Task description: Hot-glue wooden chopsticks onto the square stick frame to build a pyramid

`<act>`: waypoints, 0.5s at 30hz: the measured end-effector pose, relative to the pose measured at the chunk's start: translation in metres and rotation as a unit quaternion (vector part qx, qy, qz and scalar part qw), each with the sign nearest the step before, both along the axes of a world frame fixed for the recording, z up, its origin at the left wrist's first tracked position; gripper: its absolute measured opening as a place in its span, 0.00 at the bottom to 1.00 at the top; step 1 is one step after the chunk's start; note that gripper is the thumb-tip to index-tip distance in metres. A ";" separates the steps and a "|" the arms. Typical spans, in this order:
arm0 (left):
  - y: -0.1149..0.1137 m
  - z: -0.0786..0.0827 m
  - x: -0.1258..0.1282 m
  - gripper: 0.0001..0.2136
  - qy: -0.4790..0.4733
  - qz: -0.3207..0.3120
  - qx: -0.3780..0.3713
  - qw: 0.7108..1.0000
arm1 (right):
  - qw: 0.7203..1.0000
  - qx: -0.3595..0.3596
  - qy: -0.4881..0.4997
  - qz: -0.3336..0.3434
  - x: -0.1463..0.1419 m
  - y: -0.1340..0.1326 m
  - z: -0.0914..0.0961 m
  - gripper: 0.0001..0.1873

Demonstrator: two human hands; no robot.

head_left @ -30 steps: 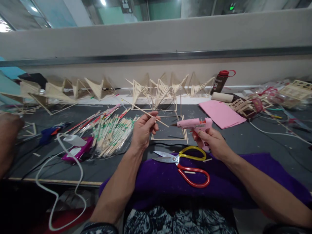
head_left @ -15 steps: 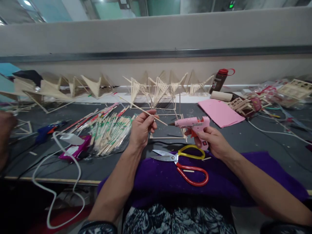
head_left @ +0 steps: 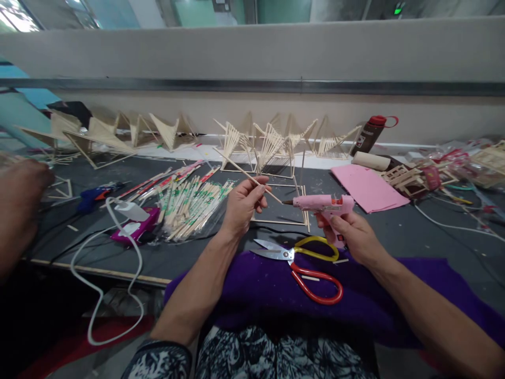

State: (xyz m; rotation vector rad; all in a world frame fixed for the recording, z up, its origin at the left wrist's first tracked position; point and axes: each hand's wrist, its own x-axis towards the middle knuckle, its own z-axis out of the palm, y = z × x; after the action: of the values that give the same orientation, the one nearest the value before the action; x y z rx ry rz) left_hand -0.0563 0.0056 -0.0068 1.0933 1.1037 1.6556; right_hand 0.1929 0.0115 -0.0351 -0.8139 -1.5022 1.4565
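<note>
My left hand (head_left: 245, 204) pinches a thin wooden stick (head_left: 235, 165) that slants down to the right. Its lower end meets, or nearly meets, the dark nozzle of a pink hot glue gun (head_left: 321, 203). Wrapped round the gun's handle is my right hand (head_left: 353, 231), fingers near the orange trigger. Behind my hands stands a wooden stick frame (head_left: 278, 222), partly covered by my left hand. Below them, scissors (head_left: 285, 254) with one yellow and one red handle lie spread on a purple cloth (head_left: 252, 284).
Wrapped sticks (head_left: 193, 210) lie left, beside a purple power strip (head_left: 136, 229) with a looping white cable. A co-worker's hand (head_left: 21, 205) shows at far left. Stick models (head_left: 272, 145) line the back. A bottle (head_left: 369, 134) and pink sheets (head_left: 369, 187) are at right.
The view has swung a little left, so everything sits further right. Both hands keep their holds, stick end at the nozzle. The co-worker's hand shows more fully.
</note>
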 end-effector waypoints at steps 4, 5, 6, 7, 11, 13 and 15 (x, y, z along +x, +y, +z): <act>0.000 -0.001 0.000 0.14 0.001 -0.001 -0.001 1.000 | 0.999 0.005 -0.033 -0.015 -0.002 -0.002 0.006 0.21; 0.001 -0.002 0.000 0.14 0.002 -0.001 -0.002 1.000 | 0.999 0.007 -0.046 -0.016 -0.002 -0.002 0.007 0.22; 0.001 -0.002 -0.001 0.14 0.002 -0.001 -0.002 1.000 | 0.998 0.010 -0.057 -0.017 -0.002 -0.002 0.007 0.22; 0.001 -0.002 0.000 0.14 0.002 0.000 -0.001 1.000 | 0.998 0.013 -0.066 -0.017 -0.001 -0.001 0.007 0.22; 0.001 -0.001 0.000 0.14 0.003 0.002 0.003 1.000 | 0.996 0.017 -0.092 -0.013 0.000 0.002 0.000 0.21; 0.000 0.000 0.000 0.14 0.002 0.002 0.003 1.000 | 0.994 0.019 -0.104 -0.008 0.001 0.003 -0.003 0.21; 0.000 0.000 0.000 0.14 0.001 0.001 0.002 1.000 | 0.993 0.026 -0.111 -0.007 0.001 0.003 -0.005 0.21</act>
State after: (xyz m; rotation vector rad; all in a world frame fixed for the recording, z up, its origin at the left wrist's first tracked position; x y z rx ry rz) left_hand -0.0559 0.0053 -0.0064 1.0973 1.1045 1.6594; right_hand 0.1941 0.0143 -0.0397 -0.9785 -1.6883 1.3439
